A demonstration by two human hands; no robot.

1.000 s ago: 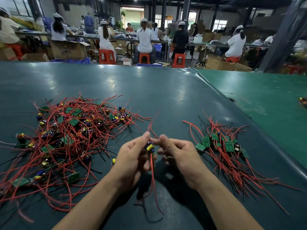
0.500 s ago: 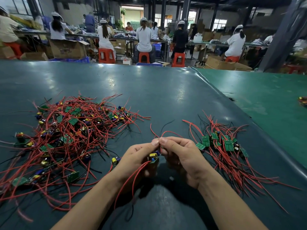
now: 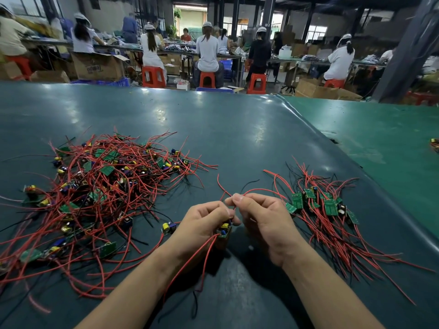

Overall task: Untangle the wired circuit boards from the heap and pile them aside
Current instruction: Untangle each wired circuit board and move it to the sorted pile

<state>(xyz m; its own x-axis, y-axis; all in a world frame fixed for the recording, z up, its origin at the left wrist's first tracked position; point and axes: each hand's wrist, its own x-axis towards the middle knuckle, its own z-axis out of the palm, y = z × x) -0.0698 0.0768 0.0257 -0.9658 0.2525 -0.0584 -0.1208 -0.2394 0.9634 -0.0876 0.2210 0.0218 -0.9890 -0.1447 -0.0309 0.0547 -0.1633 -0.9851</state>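
Circuit board (image 3: 223, 230) in left hand (image 3: 206, 223), wire (image 3: 257, 191) in right hand (image 3: 263, 216).

Far beyond the hands, white-capped workers (image 3: 208, 49) are sitting on orange plastic stools (image 3: 207, 80) — brown cardboard boxes (image 3: 98, 66) are standing alongside.

Red wires (image 3: 99, 193), green boards (image 3: 330, 207), prob. teal mat (image 3: 213, 138).

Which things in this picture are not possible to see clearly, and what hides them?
1. Head view: most of the held board, covered by the left hand.
2. Head view: how many boards the heap holds; wires bury them, and the left edge cuts it.
3. Head view: the part at the right edge, cut off.
4. Head view: board markings in the sorted pile, too small.
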